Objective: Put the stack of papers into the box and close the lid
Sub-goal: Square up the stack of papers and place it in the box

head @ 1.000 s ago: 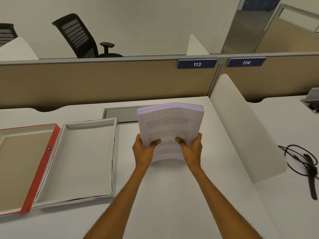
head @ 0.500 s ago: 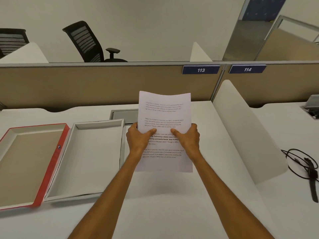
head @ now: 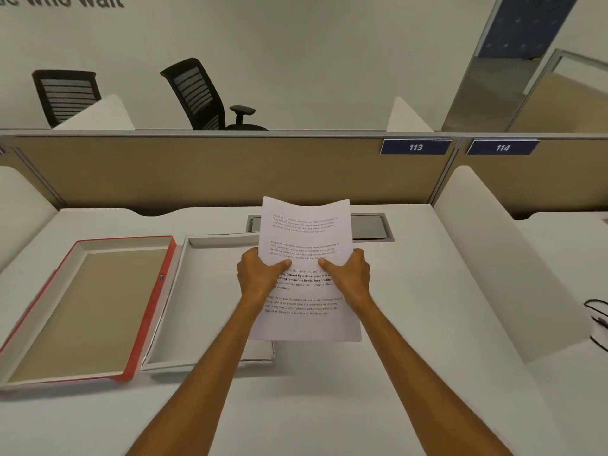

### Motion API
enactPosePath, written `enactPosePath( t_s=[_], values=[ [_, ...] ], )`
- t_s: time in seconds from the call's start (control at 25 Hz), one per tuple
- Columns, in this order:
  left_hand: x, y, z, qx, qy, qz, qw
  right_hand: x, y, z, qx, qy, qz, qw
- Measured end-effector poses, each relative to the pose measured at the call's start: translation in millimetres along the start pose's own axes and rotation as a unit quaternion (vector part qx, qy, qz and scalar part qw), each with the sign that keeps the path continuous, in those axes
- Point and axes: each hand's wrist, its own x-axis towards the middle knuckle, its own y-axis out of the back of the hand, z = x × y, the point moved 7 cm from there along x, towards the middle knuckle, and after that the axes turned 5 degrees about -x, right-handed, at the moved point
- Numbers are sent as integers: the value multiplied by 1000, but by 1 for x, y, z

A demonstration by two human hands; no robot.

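I hold the stack of printed white papers (head: 304, 232) upright above the desk, its printed face toward me. My left hand (head: 260, 278) grips its left edge and my right hand (head: 350, 278) its right edge, thumbs on the front. The open white box (head: 210, 304) lies flat on the desk just left of the papers; its right side is hidden behind my left hand and the stack. Its lid (head: 88, 307), red-edged with a brown inside, lies open further left, next to the box.
A grey cable hatch (head: 370, 227) sits in the desk behind the papers. A white divider (head: 503, 258) bounds the desk on the right, with black cables (head: 597, 320) beyond it. A beige partition (head: 214, 169) runs along the back; office chairs stand behind it.
The stack has been tipped from lying tilted with its top edge showing to standing upright and lifted. Both hands have shifted slightly left, closer to the box.
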Motion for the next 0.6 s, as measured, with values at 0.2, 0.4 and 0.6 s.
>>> enactPosePath(
  t_s=[0.2, 0.4, 0.6],
  values=[
    [18, 50, -24, 13, 18, 9, 1000, -21, -51, -25, 0, -6, -21, 1000],
    [48, 107, -55, 22, 26, 10, 999, -42, -114, -53, -8, -16, -38, 999],
    [61, 122, -73, 21, 38, 3, 999, -42, -144, -54, -9, -29, -53, 998]
  ],
)
